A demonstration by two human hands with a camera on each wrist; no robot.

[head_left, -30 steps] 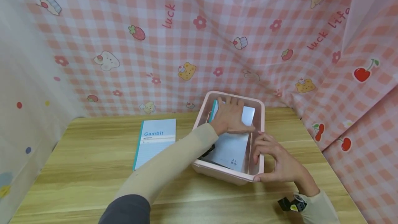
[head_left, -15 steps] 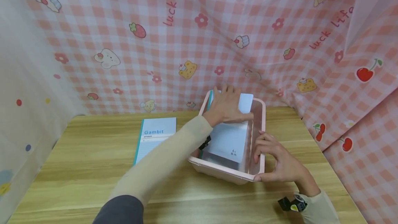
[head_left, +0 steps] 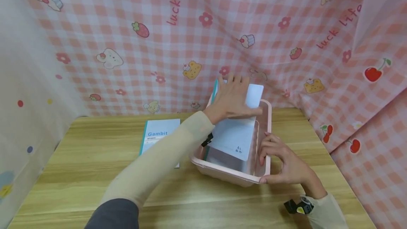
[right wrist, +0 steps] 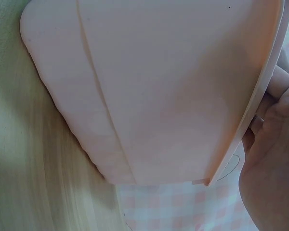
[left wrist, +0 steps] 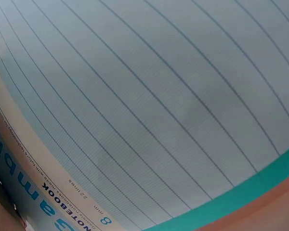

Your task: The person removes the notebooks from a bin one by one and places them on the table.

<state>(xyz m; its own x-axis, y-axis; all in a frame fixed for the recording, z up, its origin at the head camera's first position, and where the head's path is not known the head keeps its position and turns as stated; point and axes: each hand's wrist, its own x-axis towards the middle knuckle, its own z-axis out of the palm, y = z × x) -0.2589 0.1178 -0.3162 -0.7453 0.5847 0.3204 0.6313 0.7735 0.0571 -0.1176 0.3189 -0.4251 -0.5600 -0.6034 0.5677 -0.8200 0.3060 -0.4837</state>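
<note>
My left hand (head_left: 230,96) holds a pale blue notebook (head_left: 233,135) with a teal spine, its fingers spread over the top part and reaching past the upper edge. That notebook tilts up, its top above the rim of a pink plastic bin (head_left: 230,172) and its lower end still inside. Up close in the left wrist view, its lined cover (left wrist: 149,106) reads "Gambit NOTEBOOK". On the bin's right side my right hand (head_left: 283,158) grips the rim, fingers inside and thumb outside. Below the held notebook, a greyish flat thing with a teal edge (head_left: 206,153) lies in the bin, mostly hidden.
A second Gambit notebook (head_left: 162,130) lies on the wooden table (head_left: 95,165) left of the bin, partly covered by my left sleeve (head_left: 162,158). A pink checked cloth (head_left: 143,56) hangs right behind the table's back edge.
My left hand has raised the notebook up and away from me, from lying within the bin to standing above its far rim. The right hand has stayed on the rim.
</note>
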